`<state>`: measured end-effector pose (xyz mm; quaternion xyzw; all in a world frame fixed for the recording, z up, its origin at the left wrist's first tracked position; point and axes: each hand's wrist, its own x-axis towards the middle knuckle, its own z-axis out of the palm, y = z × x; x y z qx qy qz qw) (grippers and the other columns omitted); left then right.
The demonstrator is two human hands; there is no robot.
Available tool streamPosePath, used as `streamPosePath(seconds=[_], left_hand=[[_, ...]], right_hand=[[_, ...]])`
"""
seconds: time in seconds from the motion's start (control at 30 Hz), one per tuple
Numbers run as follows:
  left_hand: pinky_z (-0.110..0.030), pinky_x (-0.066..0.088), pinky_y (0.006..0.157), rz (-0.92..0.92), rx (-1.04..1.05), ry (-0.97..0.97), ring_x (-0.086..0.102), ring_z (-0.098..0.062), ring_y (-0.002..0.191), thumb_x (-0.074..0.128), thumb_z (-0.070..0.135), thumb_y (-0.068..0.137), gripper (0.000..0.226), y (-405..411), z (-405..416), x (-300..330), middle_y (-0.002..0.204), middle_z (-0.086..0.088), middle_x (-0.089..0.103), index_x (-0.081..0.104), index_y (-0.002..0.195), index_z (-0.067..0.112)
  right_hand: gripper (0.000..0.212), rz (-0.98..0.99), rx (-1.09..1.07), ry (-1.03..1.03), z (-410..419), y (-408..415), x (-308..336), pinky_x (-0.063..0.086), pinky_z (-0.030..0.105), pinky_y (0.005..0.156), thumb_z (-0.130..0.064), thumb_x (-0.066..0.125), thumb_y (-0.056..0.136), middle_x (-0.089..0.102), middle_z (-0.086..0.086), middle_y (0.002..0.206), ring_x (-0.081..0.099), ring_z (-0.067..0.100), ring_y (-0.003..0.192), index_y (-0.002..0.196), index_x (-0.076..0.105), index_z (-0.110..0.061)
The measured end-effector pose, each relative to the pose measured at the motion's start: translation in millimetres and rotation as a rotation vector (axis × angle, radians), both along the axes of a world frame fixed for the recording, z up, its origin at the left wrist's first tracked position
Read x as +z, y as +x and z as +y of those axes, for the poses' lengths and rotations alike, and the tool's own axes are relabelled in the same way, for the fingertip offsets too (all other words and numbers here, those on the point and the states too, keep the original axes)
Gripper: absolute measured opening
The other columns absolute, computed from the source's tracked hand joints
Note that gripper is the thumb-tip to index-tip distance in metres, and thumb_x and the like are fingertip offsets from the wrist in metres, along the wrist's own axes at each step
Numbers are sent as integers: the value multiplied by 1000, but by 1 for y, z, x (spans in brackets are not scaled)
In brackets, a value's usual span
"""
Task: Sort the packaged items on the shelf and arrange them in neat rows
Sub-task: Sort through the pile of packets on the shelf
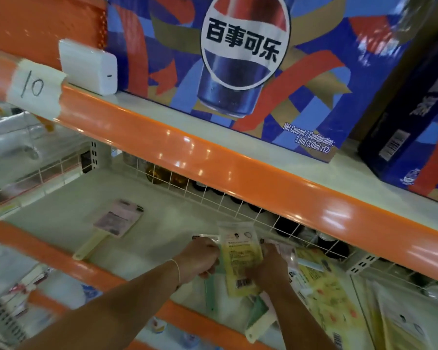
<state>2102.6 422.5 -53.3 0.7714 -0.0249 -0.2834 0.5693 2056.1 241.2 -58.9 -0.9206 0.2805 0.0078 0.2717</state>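
Both hands held a yellow packet (240, 261) over the shelf (68, 213): the left hand (200, 257) pinched its left edge, the right hand (268, 266) gripped its right side. It looked light, thin and floppy in slick plastic, best held by its edges. A pink packet (118, 218) lay apart, further left on the shelf.

Both hands hold one yellow packaged item (240, 261) above the lower shelf (68, 205). The left hand (200, 258) grips its left edge; the right hand (268, 266) grips its right edge. At 10 o'clock from the hands, a pink packaged item (119, 218) lies flat on the shelf. At 4 o'clock, yellow packets (326, 291) lie piled. At 12 o'clock, a cola carton (238, 59) stands on the upper shelf (213, 152).
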Motion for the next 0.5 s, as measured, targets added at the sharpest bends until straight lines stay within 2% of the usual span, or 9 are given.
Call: streamPosePath(seconds=[0.07,0.17,0.23,0.27,0.37,0.43,0.5], left_hand=[[-24,46,49,11,0,-7,59,-15,56,46,11,92,18,1,-4,-2,78,-6,63,64,95,7],[-24,47,49,23,40,-6,61,-16,56,45,13,94,23,0,-11,-5,77,-4,63,62,109,9],[-25,47,49,26,37,-2,60,-17,58,44,11,95,28,-1,-14,-5,76,-4,61,58,118,7],[-25,47,48,32,36,-1,59,-17,58,43,11,95,30,-2,-16,-4,76,-4,60,56,121,7],[-24,45,46,50,62,-10,58,-17,59,45,12,95,32,-2,-21,-2,78,-6,59,50,126,13],[-25,46,50,47,80,2,58,-19,61,46,13,94,23,-3,-26,1,80,-8,59,53,115,9],[-26,46,53,45,75,23,58,-21,66,45,17,96,18,-6,-32,8,82,-9,60,55,106,6]], right_hand=[[65,7,-49,47,2,-2,5,58,40,76,-21,79,65,69,3,105,68,26,92,123,50,-15],[43,35,-147,179,5,-9,16,60,39,67,-12,67,80,63,1,89,70,27,77,121,54,-13],[24,-15,-185,262,3,-13,18,60,43,62,-3,57,82,64,3,77,70,32,70,105,64,-6],[22,-44,-187,314,3,-16,18,60,44,60,0,53,82,66,7,72,69,33,65,97,68,-1],[30,-126,-191,517,-3,-21,19,57,47,62,7,42,84,72,22,82,67,36,66,82,71,-1],[34,-176,-206,650,-10,-22,19,55,59,70,10,40,86,73,22,85,69,45,79,83,72,-3],[37,-218,-208,724,-17,-26,22,56,55,66,10,39,86,74,19,83,69,47,81,89,73,-4]])
